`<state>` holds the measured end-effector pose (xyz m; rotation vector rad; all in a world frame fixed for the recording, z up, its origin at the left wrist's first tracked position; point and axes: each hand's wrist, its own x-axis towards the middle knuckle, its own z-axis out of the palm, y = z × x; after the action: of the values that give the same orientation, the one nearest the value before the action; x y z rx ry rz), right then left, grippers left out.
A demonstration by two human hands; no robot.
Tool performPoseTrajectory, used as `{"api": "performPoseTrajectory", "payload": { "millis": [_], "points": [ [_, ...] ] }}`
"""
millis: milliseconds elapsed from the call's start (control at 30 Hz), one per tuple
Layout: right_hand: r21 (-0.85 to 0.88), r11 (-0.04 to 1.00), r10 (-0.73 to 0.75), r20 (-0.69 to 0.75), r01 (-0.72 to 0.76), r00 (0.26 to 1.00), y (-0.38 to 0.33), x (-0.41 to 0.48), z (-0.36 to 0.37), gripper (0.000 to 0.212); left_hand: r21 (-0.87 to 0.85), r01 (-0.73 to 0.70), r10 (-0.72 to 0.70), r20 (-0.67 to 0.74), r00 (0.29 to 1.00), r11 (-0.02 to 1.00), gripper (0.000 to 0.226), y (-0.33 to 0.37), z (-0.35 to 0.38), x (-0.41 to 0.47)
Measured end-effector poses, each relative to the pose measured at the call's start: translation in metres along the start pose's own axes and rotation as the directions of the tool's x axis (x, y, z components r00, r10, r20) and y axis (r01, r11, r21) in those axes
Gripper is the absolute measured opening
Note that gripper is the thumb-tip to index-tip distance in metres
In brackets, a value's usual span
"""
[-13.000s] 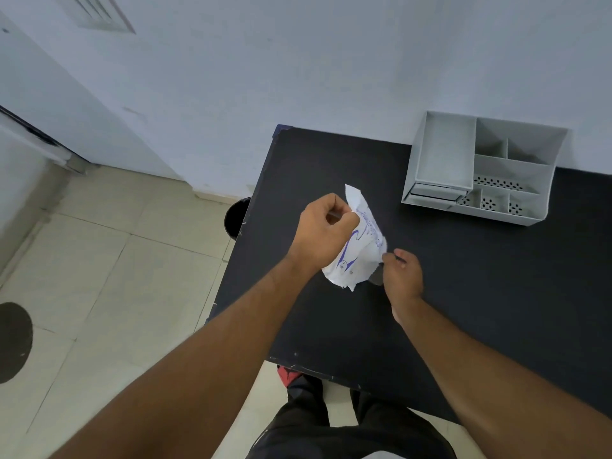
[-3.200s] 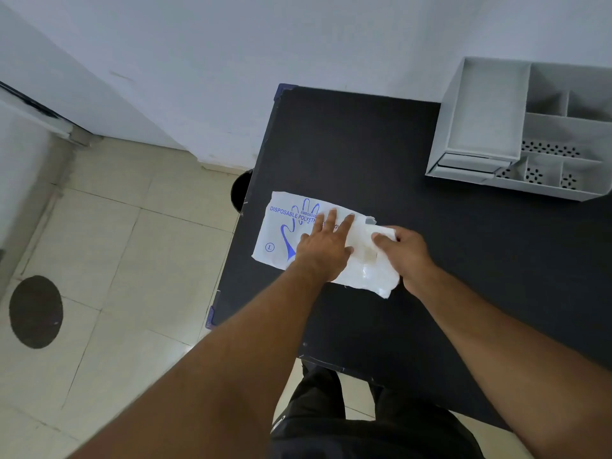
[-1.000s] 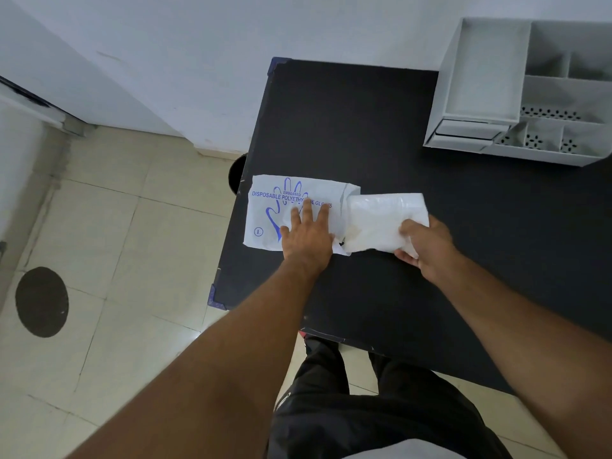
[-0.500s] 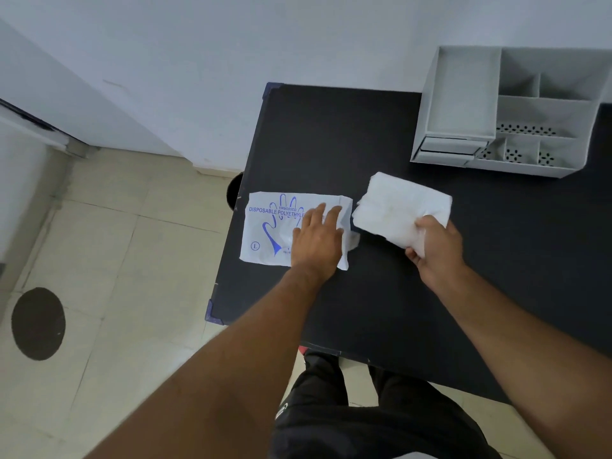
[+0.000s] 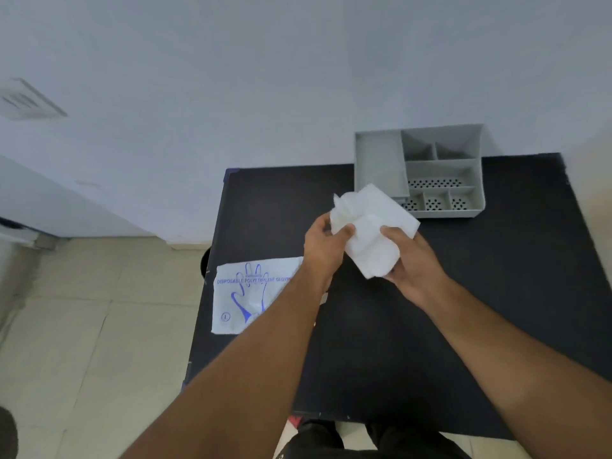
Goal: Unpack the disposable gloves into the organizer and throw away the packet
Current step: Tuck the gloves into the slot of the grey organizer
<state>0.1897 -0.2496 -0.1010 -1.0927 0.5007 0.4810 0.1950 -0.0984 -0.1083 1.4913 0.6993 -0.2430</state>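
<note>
A folded stack of translucent white disposable gloves (image 5: pixel 372 226) is held above the black table (image 5: pixel 397 342), between both hands. My left hand (image 5: pixel 323 245) grips its left edge and my right hand (image 5: pixel 409 258) holds its right side from below. The empty white packet (image 5: pixel 251 294) with blue glove print lies flat at the table's left edge, partly under my left forearm. The grey organizer (image 5: pixel 477 180), with several empty compartments, stands at the back of the table against the wall, just beyond the gloves.
A dark round bin (image 5: pixel 205 268) peeks out on the tiled floor beside the table's left edge. The white wall runs right behind the table. My legs show below the table's near edge.
My left hand left the packet and joined my right hand on the glove stack, which rose off the table and moved toward the organizer. The packet stays flat at the left edge.
</note>
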Motion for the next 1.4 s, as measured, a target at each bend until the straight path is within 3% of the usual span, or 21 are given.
{"api": "performPoseTrajectory", "payload": {
  "millis": [100, 200, 333, 467, 633, 767, 1133, 1400],
  "points": [
    [-0.027, 0.999, -0.031, -0.062, 0.030, 0.998, -0.019, 0.000, -0.017, 0.038, 0.072, -0.078, 0.074, 0.068, 0.995, 0.994, 0.039, 0.016, 0.017, -0.003],
    [-0.043, 0.998, -0.056, -0.121, 0.051, 0.991, -0.030, 0.002, -0.032, 0.037, 0.088, -0.044, 0.035, 0.102, 0.994, 0.995, 0.034, 0.026, 0.034, -0.006],
    [0.081, 0.993, -0.071, -0.161, 0.084, 0.984, -0.048, 0.002, -0.057, 0.035, -0.057, 0.184, -0.175, 0.136, 0.975, 0.981, 0.034, 0.030, 0.060, -0.001],
    [0.256, 0.963, -0.033, -0.185, 0.081, 0.982, -0.062, 0.001, -0.078, 0.029, -0.217, 0.324, -0.308, 0.106, 0.945, 0.921, 0.036, 0.027, 0.078, 0.017],
    [0.313, 0.948, 0.019, -0.213, 0.050, 0.977, -0.069, 0.004, -0.098, 0.029, -0.470, 0.353, -0.372, 0.057, 0.927, 0.809, 0.035, 0.032, 0.096, 0.036],
    [0.319, 0.947, 0.044, -0.221, 0.030, 0.974, -0.069, 0.005, -0.109, 0.029, -0.504, 0.327, -0.379, -0.001, 0.926, 0.799, 0.009, 0.032, 0.105, 0.040],
    [0.257, 0.966, 0.082, -0.153, -0.041, 0.985, -0.065, 0.011, -0.098, 0.029, -0.362, 0.436, -0.478, -0.030, 0.878, 0.824, 0.014, -0.005, 0.102, 0.027],
    [0.204, 0.968, 0.170, -0.106, -0.146, 0.980, -0.048, 0.006, -0.083, 0.023, 0.030, 0.595, -0.595, 0.108, 0.797, 0.803, 0.027, -0.020, 0.073, 0.002]
  ]
}}
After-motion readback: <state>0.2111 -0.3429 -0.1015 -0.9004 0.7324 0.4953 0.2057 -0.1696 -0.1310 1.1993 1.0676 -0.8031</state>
